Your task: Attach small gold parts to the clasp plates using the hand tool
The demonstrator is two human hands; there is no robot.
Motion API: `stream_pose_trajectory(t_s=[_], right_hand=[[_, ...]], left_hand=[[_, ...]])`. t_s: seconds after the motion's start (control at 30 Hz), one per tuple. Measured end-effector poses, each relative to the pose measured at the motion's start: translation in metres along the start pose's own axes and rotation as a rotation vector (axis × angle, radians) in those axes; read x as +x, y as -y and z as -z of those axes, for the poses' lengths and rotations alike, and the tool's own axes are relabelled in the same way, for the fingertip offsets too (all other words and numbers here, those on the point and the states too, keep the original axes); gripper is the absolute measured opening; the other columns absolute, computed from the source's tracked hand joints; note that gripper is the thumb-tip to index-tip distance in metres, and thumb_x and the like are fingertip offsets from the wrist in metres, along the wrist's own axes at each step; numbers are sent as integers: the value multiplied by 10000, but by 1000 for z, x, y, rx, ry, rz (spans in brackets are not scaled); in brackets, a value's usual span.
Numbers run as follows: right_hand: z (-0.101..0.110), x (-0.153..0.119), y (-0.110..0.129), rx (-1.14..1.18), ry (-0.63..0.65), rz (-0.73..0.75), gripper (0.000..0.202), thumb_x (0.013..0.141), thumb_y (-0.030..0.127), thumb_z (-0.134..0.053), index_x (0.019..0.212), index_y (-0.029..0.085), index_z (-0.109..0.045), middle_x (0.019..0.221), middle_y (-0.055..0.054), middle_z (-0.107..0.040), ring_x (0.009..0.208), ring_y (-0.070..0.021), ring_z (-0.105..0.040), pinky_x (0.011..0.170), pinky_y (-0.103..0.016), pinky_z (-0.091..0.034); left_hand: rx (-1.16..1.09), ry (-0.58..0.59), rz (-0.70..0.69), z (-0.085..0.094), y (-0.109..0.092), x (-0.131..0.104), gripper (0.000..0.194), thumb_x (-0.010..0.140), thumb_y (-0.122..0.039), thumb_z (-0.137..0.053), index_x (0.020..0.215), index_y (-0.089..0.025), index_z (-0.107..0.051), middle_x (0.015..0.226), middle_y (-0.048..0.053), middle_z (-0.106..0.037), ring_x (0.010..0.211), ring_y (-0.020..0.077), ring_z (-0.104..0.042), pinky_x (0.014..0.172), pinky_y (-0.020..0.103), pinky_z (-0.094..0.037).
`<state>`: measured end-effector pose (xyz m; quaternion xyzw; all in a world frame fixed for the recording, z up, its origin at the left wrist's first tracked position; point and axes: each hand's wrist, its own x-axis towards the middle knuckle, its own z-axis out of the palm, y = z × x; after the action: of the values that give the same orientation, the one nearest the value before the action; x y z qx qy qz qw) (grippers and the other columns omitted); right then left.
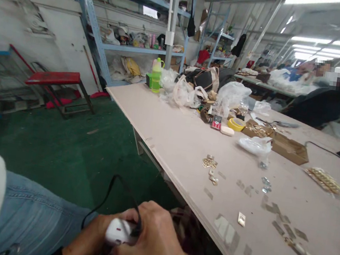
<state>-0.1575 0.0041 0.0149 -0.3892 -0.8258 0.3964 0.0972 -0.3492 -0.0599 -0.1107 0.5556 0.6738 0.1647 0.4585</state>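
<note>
Low in front of my lap, beside the table's edge, both of my hands close around a small white plastic device with little slots in its end. My left hand grips it from the left, its fingers partly hidden behind it. Over its right side wraps my right hand, fingers curled at the spot where a black plug meets the device. From there a thin black cord loops up and back down to the left. Whether the plug is fully seated cannot be made out.
On the table lie gold metal pieces, a small metal plate, yellow tape, a red phone and a cardboard tray. A green bottle stands at the back. A red stool is left.
</note>
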Motion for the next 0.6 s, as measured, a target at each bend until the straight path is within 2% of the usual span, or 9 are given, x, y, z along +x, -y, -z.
stream_pose_trajectory(t_s=[0.1, 0.2, 0.27, 0.33, 0.4, 0.47, 0.53, 0.6], right_hand=[[-32, 7, -6, -156, 97, 92, 291, 624, 280, -750, 883, 151, -715, 911, -91, -722, 847, -247, -654, 780, -331, -531], [-55, 10, -17, -289, 109, 298, 418, 714, 394, -726, 1064, 169, -684, 966, -63, -738, 840, -236, -646, 713, -318, -535], [-66, 11, -24, -346, 124, 430, 379, 802, 343, -681, 1137, 165, -659, 997, -54, -743, 840, -216, -638, 698, -301, -530], [-75, 11, -29, -398, 134, 496, 261, 850, 234, -656, 1091, 136, -666, 977, -71, -741, 842, -210, -633, 684, -302, -528], [-82, 11, -35, -475, 106, 512, 152, 885, 174, -620, 1017, 117, -668, 938, -90, -727, 861, -227, -631, 678, -329, -537], [-86, 12, -42, -523, 92, 488, 108, 897, 197, -612, 953, 123, -668, 898, -97, -706, 872, -253, -629, 685, -366, -546], [-82, 13, -50, -525, 140, 430, 119, 865, 219, -633, 929, 128, -675, 881, -108, -692, 865, -269, -635, 712, -385, -547], [-73, 11, -60, -456, 221, 351, 217, 799, 223, -659, 996, 138, -687, 920, -115, -698, 870, -268, -655, 736, -365, -543]], left_hand=[[-84, -7, 29, 7, 8, 0, 330, 717, -509, -648, 703, -180, -638, 759, 41, -688, 804, 234, -600, 729, 288, -463], [-163, -27, 79, 10, 19, -3, 417, 714, -585, -617, 719, -169, -615, 715, 35, -653, 733, 211, -586, 653, 271, -439], [-200, -38, 102, 9, 25, -6, 452, 682, -614, -643, 744, -167, -616, 714, 31, -637, 720, 202, -579, 644, 265, -430], [-222, -53, 114, 5, 27, -7, 502, 651, -662, -654, 727, -168, -603, 702, 31, -614, 716, 202, -566, 657, 272, -427], [-236, -67, 117, -1, 26, -8, 547, 666, -713, -622, 723, -170, -591, 706, 32, -590, 723, 200, -544, 673, 281, -423], [-243, -57, 117, -7, 23, -9, 565, 715, -735, -582, 754, -172, -595, 725, 26, -568, 719, 186, -513, 678, 280, -415], [-254, -2, 126, -11, 20, -10, 595, 726, -769, -560, 765, -175, -587, 711, 11, -532, 674, 163, -471, 647, 271, -403], [-271, 94, 148, -12, 19, -13, 651, 678, -821, -564, 780, -178, -584, 710, 0, -519, 638, 144, -445, 620, 260, -399]])
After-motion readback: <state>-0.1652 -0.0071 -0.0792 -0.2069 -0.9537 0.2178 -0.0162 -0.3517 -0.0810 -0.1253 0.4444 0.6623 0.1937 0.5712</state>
